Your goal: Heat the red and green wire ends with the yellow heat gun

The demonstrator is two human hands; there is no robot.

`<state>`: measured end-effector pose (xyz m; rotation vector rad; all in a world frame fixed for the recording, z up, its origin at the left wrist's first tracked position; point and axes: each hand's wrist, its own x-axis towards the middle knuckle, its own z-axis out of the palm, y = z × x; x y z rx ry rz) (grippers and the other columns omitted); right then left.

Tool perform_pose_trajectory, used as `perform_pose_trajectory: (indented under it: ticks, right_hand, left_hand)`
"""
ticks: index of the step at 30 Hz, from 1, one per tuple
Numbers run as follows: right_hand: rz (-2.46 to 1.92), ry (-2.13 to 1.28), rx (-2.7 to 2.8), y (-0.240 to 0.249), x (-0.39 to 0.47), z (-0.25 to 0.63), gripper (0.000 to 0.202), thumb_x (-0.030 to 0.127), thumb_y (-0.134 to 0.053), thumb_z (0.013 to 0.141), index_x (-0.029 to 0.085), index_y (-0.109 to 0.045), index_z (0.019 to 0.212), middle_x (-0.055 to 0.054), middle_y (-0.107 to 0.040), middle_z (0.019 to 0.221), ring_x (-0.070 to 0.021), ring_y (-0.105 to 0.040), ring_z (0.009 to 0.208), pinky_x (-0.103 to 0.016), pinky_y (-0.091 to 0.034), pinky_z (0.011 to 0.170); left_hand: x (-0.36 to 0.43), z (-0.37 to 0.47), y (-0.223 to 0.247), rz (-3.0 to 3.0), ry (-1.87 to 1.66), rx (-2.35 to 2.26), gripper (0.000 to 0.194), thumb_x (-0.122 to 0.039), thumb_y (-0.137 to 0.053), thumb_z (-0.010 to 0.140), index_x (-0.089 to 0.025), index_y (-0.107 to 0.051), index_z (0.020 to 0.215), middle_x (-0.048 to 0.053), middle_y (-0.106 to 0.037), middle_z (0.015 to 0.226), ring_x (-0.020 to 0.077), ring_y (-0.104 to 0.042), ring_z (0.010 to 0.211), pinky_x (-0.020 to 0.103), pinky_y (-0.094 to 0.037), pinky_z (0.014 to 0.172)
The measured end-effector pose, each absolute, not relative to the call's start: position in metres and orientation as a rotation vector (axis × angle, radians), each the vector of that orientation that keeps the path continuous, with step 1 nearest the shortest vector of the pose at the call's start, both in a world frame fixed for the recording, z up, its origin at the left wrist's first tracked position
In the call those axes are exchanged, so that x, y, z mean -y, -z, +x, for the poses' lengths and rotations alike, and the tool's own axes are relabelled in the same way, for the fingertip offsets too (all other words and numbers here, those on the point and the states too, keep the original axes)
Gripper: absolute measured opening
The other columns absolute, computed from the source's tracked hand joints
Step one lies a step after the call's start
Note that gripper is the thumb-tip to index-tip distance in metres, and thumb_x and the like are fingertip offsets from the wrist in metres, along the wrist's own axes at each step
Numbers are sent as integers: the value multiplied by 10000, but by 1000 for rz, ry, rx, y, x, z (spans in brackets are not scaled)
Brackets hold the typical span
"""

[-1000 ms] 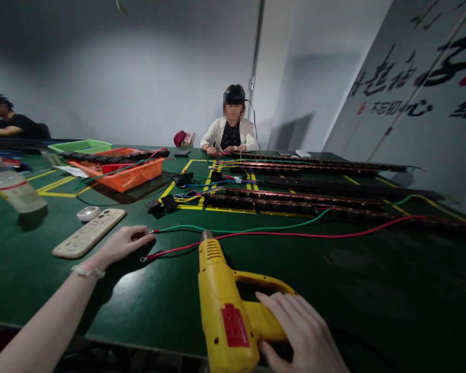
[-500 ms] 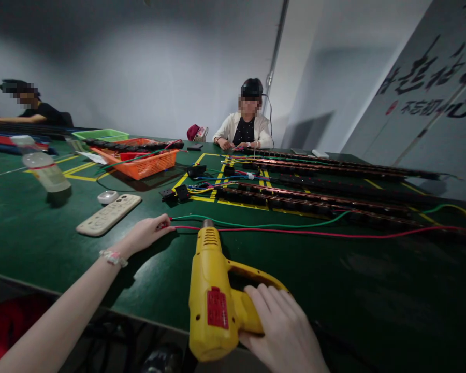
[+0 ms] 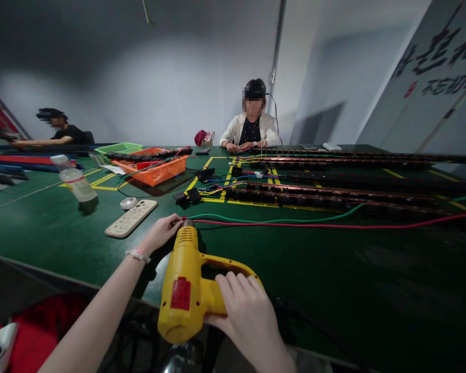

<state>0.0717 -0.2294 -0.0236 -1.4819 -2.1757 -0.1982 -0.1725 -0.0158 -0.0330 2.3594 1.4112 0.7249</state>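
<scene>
My right hand [image 3: 248,311] is wrapped round the handle of a yellow heat gun [image 3: 181,287]. Its metal nozzle points away from me, close to the fingertips of my left hand [image 3: 163,232]. Those fingers pinch the ends of a red wire [image 3: 295,225] and a green wire [image 3: 264,221] just above the table. The exact wire tips are partly covered by my fingers. From there both wires run off to the right across the green tabletop [image 3: 295,269].
A phone [image 3: 132,219], a white earbud case [image 3: 128,203] and a bottle [image 3: 75,181] stand left. Behind are an orange basket [image 3: 159,172], black connectors [image 3: 194,195] and long dark strips with wires [image 3: 314,194]. A person [image 3: 251,124] sits opposite, another [image 3: 68,129] far left.
The heat gun has moved left, bringing its nozzle from over the wires to close beside my left fingertips. My left hand keeps its pinch. The camera view has turned slightly left.
</scene>
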Motion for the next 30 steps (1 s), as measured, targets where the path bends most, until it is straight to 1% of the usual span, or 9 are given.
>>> perform_pose_trajectory:
  ticks: [5, 9, 11, 14, 16, 18, 20, 26, 30]
  right_hand:
    - [-1484, 92, 2170, 22, 229, 73, 574, 583, -735, 622, 210, -555, 1020, -9, -620, 891, -218, -586, 814, -395, -472, 729]
    - [-1443, -69, 2092, 18, 230, 80, 608, 552, -744, 638, 213, -541, 1100, -12, -640, 979, -211, -596, 902, -373, -467, 814]
    - [-1435, -181, 2013, 16, 230, 84, 569, 525, -770, 617, 207, -564, 1041, -11, -642, 953, -206, -596, 900, -354, -465, 809]
    - [-1462, -243, 1965, 11, 231, 91, 439, 481, -800, 586, 214, -577, 854, 11, -623, 828, -199, -586, 812, -343, -460, 729]
    - [-1475, -234, 1957, 8, 232, 98, 396, 448, -802, 590, 216, -573, 814, 15, -614, 795, -197, -580, 785, -342, -453, 712]
    - [-1481, -214, 1957, 6, 234, 108, 363, 422, -792, 607, 218, -578, 816, 14, -616, 788, -192, -581, 778, -335, -452, 710]
    - [-1496, -178, 1967, 6, 237, 120, 343, 417, -781, 619, 223, -585, 824, 13, -622, 789, -185, -586, 770, -322, -456, 693]
    - [-1575, -16, 1999, 9, 249, 161, 336, 423, -751, 635, 232, -597, 864, 6, -652, 831, -181, -620, 776, -307, -490, 672]
    - [-1570, 75, 2040, 13, 255, 189, 322, 456, -689, 690, 237, -595, 907, -11, -669, 863, -184, -642, 782, -303, -510, 668]
  left_hand:
    - [23, -172, 30, 2339, -766, -1377, 371, -487, -353, 895, -193, -579, 882, 21, -643, 774, 164, -556, 706, 254, -408, 674]
    - [28, -166, 31, 2277, -804, -1496, 383, -512, -369, 868, -192, -574, 821, 26, -642, 746, 165, -541, 669, 257, -402, 642]
    - [30, -164, 31, 2235, -826, -1564, 393, -530, -386, 848, -193, -582, 799, 24, -638, 721, 166, -532, 649, 258, -395, 619]
    - [33, -163, 31, 2191, -870, -1617, 411, -559, -414, 826, -191, -587, 770, 8, -602, 665, 158, -502, 618, 255, -373, 588]
    - [35, -164, 30, 2182, -903, -1624, 421, -576, -430, 819, -188, -572, 737, -9, -544, 612, 147, -464, 596, 251, -346, 569]
    - [38, -166, 29, 2166, -931, -1603, 430, -585, -434, 819, -187, -545, 704, -24, -486, 582, 136, -430, 587, 247, -324, 557]
    - [39, -168, 29, 2127, -944, -1560, 438, -593, -429, 823, -187, -519, 687, -29, -460, 583, 131, -418, 592, 243, -320, 557]
    - [30, -178, 34, 1964, -961, -1425, 472, -637, -471, 787, -181, -530, 681, -22, -480, 606, 136, -451, 605, 241, -346, 566]
    - [26, -180, 36, 1880, -978, -1394, 464, -628, -508, 774, -174, -550, 691, -19, -497, 617, 135, -472, 618, 239, -367, 573]
